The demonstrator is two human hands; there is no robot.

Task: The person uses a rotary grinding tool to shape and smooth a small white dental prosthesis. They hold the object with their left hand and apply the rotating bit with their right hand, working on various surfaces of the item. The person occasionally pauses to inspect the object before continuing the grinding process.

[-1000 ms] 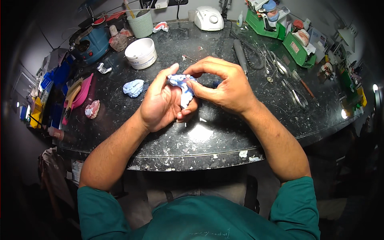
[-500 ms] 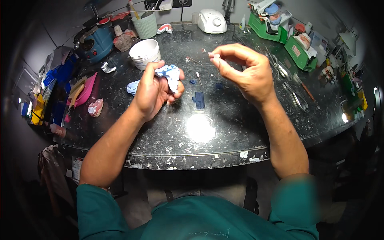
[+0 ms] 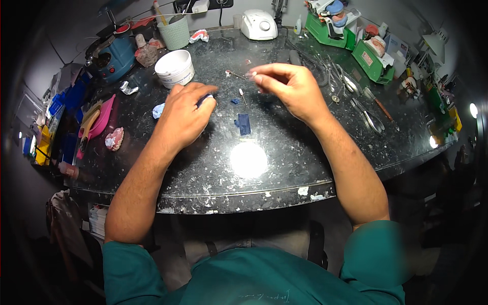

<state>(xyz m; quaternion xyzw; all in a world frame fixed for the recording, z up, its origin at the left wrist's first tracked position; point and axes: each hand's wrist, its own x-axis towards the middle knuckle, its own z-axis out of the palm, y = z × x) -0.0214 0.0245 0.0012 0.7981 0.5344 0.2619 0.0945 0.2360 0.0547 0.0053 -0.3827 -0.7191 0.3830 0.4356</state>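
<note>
My left hand [image 3: 187, 114] is turned back-up over the bench, beside a white tub [image 3: 175, 71]. Its fingers are curled, and a bit of a crumpled blue-and-white piece [image 3: 204, 98] shows between thumb and fingers; the rest is hidden. To the right, my right hand [image 3: 292, 91] is raised, thumb and forefinger pinched on something small and pale that I cannot make out. Between the hands lie a dark blue wax-like block [image 3: 244, 124], a small blue scrap [image 3: 235, 101] and a small white-tipped bur [image 3: 242, 96]. A thin brownish rod [image 3: 235, 74] lies farther back.
A pink bowl [image 3: 104, 118] and a dental model [image 3: 115, 139] sit at left, near a blue machine [image 3: 112, 56]. Metal hand tools [image 3: 367, 115] lie at right, before green bins [image 3: 373, 62]. A white control unit [image 3: 259, 25] stands at the back.
My left hand has rolled from palm-up to back-up, mostly covering the crumpled piece. My right hand has shifted left and slightly down, still pinching. The whole view has also moved a little.
</note>
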